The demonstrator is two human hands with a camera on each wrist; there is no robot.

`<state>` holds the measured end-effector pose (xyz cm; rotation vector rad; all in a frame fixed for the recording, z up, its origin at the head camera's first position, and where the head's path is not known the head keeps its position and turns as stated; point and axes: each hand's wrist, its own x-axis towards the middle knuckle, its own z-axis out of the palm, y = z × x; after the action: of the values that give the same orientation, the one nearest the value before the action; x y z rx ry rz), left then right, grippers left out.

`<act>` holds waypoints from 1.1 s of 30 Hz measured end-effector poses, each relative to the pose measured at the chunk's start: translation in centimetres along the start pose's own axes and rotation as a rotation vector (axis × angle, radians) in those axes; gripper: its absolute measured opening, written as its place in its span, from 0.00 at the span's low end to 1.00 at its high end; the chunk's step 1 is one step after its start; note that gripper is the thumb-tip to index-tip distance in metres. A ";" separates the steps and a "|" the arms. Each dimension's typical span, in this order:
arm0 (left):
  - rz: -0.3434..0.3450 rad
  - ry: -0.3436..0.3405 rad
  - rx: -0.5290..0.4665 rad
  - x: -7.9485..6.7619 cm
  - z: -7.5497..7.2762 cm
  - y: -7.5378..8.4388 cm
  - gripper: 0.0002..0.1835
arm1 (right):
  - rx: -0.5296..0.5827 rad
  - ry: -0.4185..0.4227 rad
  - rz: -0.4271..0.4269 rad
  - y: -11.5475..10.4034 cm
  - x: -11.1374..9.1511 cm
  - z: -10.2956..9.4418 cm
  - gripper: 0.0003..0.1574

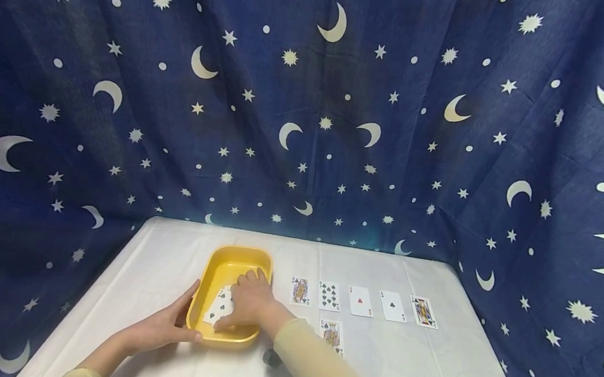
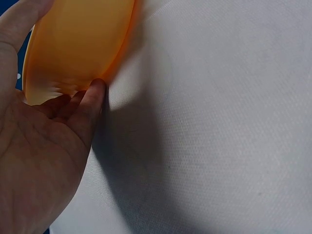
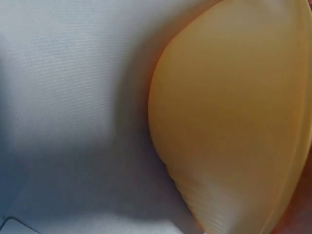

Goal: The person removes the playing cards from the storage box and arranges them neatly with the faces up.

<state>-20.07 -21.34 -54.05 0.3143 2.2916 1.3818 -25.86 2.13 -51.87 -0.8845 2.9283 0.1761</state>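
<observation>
A yellow plastic tray [image 1: 241, 255] stands on the white-covered table, with playing cards [image 1: 217, 308] lying face up in its near half. My left hand [image 1: 166, 325] grips the tray's near left corner, thumb at the rim; in the left wrist view its fingers [image 2: 92, 100] rest against the tray's outer wall [image 2: 80, 46]. My right hand [image 1: 254, 302] reaches down into the tray over the cards, thumb and fingers spread, and covers part of them. The right wrist view shows just the tray's outer side [image 3: 224, 107], the fingers hidden behind it.
Right of the tray, several face-up cards lie in a row, among them a red ace [image 1: 360, 301], a black ace [image 1: 392, 306] and a face card [image 1: 424, 311]. Below the row lies a king [image 1: 331, 334], partly behind my right sleeve [image 1: 316, 358]. A starry blue curtain [image 1: 309, 121] surrounds the table.
</observation>
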 end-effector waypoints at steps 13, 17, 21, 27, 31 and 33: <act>0.002 0.003 0.005 -0.2 0.0 0.1 0.65 | -0.024 -0.034 0.022 -0.5 0.3 0.1 0.56; 0.012 0.005 0.009 -0.1 0.0 0.0 0.65 | -0.028 -0.032 0.020 -0.5 0.3 0.2 0.55; 0.015 0.006 0.009 -0.1 0.0 -0.1 0.66 | -0.014 -0.032 0.018 -0.5 0.4 0.3 0.53; 0.004 0.008 0.006 0.0 0.0 0.0 0.66 | 0.029 -0.040 0.007 -0.6 0.5 0.3 0.51; 0.001 0.010 0.004 0.0 0.0 0.0 0.65 | 0.038 -0.033 -0.012 -0.5 0.5 0.4 0.52; 0.005 0.008 0.003 0.0 0.0 -0.1 0.66 | 0.033 -0.014 -0.033 -0.3 0.4 0.4 0.52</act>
<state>-20.10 -21.37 -54.17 0.3163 2.3009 1.3853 -26.01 1.68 -52.35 -0.9225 2.8933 0.1305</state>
